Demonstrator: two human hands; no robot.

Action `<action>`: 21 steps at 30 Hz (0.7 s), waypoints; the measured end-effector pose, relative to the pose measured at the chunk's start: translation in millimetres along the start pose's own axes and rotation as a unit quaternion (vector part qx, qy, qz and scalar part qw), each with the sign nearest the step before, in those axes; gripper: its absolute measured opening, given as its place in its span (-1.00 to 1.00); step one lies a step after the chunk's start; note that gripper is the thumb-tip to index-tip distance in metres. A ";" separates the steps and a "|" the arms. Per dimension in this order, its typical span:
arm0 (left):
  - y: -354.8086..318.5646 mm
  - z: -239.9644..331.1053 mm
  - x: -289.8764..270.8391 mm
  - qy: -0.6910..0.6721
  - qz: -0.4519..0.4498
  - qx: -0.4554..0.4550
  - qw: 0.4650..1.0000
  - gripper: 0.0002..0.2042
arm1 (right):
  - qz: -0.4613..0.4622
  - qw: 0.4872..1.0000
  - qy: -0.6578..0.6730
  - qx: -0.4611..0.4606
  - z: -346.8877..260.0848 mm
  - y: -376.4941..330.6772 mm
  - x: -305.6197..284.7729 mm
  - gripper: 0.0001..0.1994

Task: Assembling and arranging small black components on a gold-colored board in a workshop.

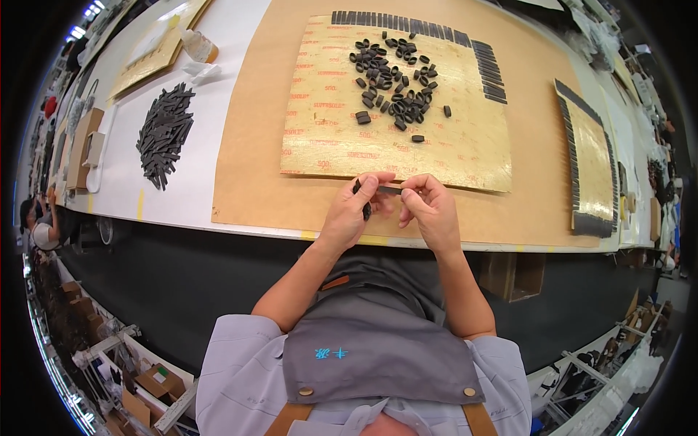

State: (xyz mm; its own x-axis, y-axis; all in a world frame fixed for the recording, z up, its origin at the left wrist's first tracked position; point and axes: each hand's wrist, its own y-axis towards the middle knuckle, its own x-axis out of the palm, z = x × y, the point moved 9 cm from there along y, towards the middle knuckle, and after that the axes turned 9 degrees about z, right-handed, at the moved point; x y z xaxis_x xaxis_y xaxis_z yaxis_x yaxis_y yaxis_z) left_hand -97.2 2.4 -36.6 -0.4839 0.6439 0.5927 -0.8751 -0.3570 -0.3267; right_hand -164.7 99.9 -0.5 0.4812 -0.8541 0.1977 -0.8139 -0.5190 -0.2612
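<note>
A short, thin black strip [390, 190] is stretched between my hands, just off the near edge of a shiny yellow sheet [327, 145]. My left hand [347, 214] is closed on one end, and more black strips [366, 210] stick out of its palm. The strip's other end is pinched between thumb and fingers of my right hand [436, 214]. On the sheet lies a loose heap of small black loops [403, 105]. Black strips [400, 22] line its far edge side by side, continuing down its right edge as a second row [488, 73].
Brown paper [251, 145] covers the table's middle. To the left is a pile of black strips [166, 134], with a bottle [200, 47] and crumpled white tissue [201, 72] beyond. Another strip-edged yellow board [590, 156] lies right. Another person [45, 227] is at far left.
</note>
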 end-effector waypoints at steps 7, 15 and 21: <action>-9.6 -3.0 6.2 0.169 0.026 -0.018 0.985 -0.74 | 0.017 0.999 -0.036 0.004 6.0 -2.0 -9.8 -0.91; -12.5 14.0 13.2 0.285 0.059 0.140 0.946 -0.77 | 0.023 0.998 -0.056 0.007 8.2 2.9 -5.2 -0.90; -14.6 9.6 14.3 0.273 0.045 0.120 0.953 -0.79 | 0.026 0.996 -0.083 -0.009 14.8 2.5 -10.4 -0.91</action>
State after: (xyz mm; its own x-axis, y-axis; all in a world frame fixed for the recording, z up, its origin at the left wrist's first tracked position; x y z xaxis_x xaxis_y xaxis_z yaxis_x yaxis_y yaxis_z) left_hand -91.3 10.3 -16.2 -0.5424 0.8366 0.0775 -0.8366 -0.5294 -0.1404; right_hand -167.0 107.0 -17.2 0.4846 -0.8744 0.0257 -0.8437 -0.4750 -0.2502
